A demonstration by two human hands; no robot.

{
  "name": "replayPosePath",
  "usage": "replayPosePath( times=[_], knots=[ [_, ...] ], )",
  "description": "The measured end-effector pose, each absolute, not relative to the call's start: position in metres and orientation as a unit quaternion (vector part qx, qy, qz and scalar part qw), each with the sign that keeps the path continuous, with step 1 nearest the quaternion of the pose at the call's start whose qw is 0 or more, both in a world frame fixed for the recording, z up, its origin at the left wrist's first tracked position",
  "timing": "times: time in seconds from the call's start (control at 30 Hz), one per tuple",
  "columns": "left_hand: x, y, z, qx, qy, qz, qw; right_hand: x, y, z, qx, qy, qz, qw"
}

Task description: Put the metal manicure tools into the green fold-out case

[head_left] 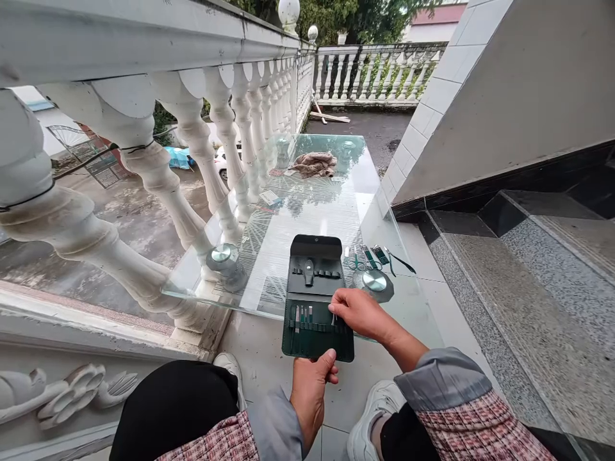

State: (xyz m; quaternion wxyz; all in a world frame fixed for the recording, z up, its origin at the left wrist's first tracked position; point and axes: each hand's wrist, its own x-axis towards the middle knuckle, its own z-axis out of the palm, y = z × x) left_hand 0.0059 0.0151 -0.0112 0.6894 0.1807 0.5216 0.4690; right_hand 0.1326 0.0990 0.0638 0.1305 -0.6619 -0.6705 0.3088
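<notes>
An unfolded dark green manicure case (317, 346) lies at the near edge of the glass table, its lower end jutting past the edge. My left hand (311, 387) grips that lower end, thumb on top and fingers underneath. At the right of its row of elastic loops, my right hand (359, 312) pinches a slim metal tool (334, 319), mostly hidden by the fingers. Several slim metal tools (303, 315) stand in the loops to the left. A dark leather-like strap with a snap (309, 272) lies across the upper panel.
On the glass table (331, 211), right of the case, lie scissors (356, 261), nail clippers (369, 257) and nippers (401, 262). A crumpled brown cloth (314, 164) and a small box (270, 198) sit farther back. White balusters (163, 173) line the left; stone steps (528, 275) rise right.
</notes>
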Motion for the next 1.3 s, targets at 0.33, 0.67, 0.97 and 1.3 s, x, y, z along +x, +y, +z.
replayPosePath(
  times=[0.33, 0.67, 0.97, 1.3],
  knots=[
    [0.004, 0.012, -0.012, 0.182, 0.526, 0.465, 0.689, 0.156, 0.115, 0.072, -0.7, -0.63, 0.277, 0.189],
    [0.005, 0.014, -0.012, 0.178, 0.541, 0.466, 0.677, 0.208, 0.108, 0.065, -0.733, -0.579, 0.315, 0.168],
    [0.005, 0.013, -0.013, 0.181, 0.53, 0.456, 0.691, 0.187, 0.114, 0.057, -0.745, -0.607, 0.234, 0.149],
    [0.011, 0.013, -0.014, 0.199, 0.517, 0.419, 0.72, 0.148, 0.092, 0.052, -0.672, -0.651, 0.322, 0.143]
  ],
)
